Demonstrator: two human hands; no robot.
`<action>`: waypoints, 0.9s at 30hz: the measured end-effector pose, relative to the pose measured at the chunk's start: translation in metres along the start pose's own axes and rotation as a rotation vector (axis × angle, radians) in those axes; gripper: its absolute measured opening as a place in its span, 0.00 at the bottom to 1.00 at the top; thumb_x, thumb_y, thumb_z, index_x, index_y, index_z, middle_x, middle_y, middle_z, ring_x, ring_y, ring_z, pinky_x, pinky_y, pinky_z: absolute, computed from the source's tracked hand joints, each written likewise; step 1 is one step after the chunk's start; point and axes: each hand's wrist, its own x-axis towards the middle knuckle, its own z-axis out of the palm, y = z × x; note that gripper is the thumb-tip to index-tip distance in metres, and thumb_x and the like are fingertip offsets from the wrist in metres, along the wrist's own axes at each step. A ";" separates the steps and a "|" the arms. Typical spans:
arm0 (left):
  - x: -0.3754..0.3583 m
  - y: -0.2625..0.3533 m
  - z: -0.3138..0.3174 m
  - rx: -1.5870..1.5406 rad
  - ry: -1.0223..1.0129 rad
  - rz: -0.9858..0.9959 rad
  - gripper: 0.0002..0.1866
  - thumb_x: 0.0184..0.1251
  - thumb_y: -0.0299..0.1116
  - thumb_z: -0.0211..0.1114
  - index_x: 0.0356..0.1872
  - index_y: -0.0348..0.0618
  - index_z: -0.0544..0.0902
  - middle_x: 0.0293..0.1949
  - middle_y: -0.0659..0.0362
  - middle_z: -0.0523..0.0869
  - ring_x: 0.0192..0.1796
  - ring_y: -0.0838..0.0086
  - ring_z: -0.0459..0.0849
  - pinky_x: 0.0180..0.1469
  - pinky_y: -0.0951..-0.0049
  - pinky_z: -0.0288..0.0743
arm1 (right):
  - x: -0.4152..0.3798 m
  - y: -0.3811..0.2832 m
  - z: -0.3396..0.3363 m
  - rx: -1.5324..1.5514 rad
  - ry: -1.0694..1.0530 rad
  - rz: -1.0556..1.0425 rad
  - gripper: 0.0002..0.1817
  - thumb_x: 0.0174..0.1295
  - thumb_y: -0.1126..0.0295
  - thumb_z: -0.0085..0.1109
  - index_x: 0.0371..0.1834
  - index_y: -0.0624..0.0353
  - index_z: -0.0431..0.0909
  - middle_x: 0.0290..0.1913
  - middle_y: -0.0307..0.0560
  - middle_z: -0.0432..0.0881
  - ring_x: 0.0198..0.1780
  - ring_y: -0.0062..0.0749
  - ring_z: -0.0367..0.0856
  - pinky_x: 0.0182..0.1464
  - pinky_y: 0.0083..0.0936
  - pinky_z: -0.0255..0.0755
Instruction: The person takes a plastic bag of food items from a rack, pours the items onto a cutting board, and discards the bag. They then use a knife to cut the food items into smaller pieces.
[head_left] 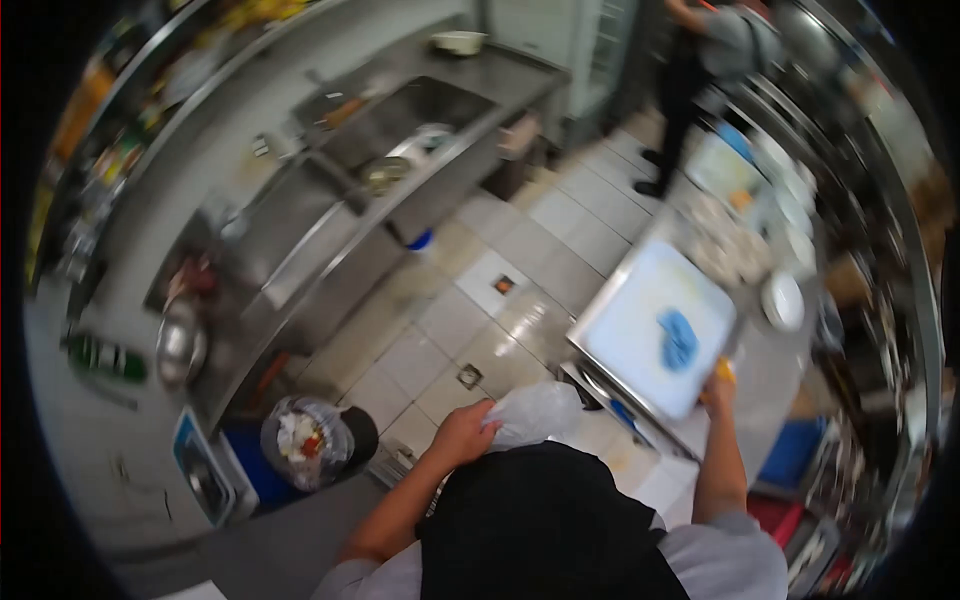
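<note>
Landmark: the white cutting board (pixel 655 325), lying on the counter with its long axis running away from the person toward the far worker; a blue cloth (pixel 678 338) sits on it, toward its near right part. Right hand (pixel 717 390) at the board's near right corner, touching its edge, fingers curled round something small and orange (pixel 725 368); what it is I cannot tell. Left hand (pixel 462 432) well left of the board, off the counter, closed on a crumpled white bag (pixel 535 412); the bag trails toward the board. Right hand clearly the nearer to the cloth; bin (pixel 305 440) below, farther left.
</note>
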 end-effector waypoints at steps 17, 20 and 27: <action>0.173 -0.020 -0.124 0.120 0.046 0.106 0.19 0.78 0.39 0.70 0.63 0.45 0.85 0.48 0.42 0.93 0.52 0.40 0.92 0.56 0.44 0.85 | -0.013 -0.215 0.246 -0.041 -0.632 -0.460 0.14 0.79 0.69 0.66 0.63 0.59 0.81 0.32 0.27 0.73 0.26 0.11 0.67 0.27 0.15 0.60; 0.209 -0.026 -0.159 0.166 0.103 0.072 0.19 0.78 0.39 0.69 0.64 0.46 0.85 0.49 0.42 0.93 0.52 0.40 0.92 0.55 0.43 0.85 | 0.016 -0.258 0.345 -0.145 -0.822 -0.559 0.15 0.79 0.67 0.69 0.63 0.61 0.83 0.37 0.28 0.74 0.35 0.14 0.70 0.38 0.18 0.65; 0.253 -0.035 -0.223 0.209 0.149 -0.134 0.19 0.78 0.41 0.69 0.64 0.47 0.86 0.50 0.42 0.93 0.54 0.40 0.91 0.57 0.44 0.85 | 0.021 -0.414 0.592 -0.445 -1.072 -0.941 0.16 0.76 0.68 0.70 0.61 0.66 0.85 0.39 0.43 0.83 0.40 0.29 0.78 0.47 0.30 0.75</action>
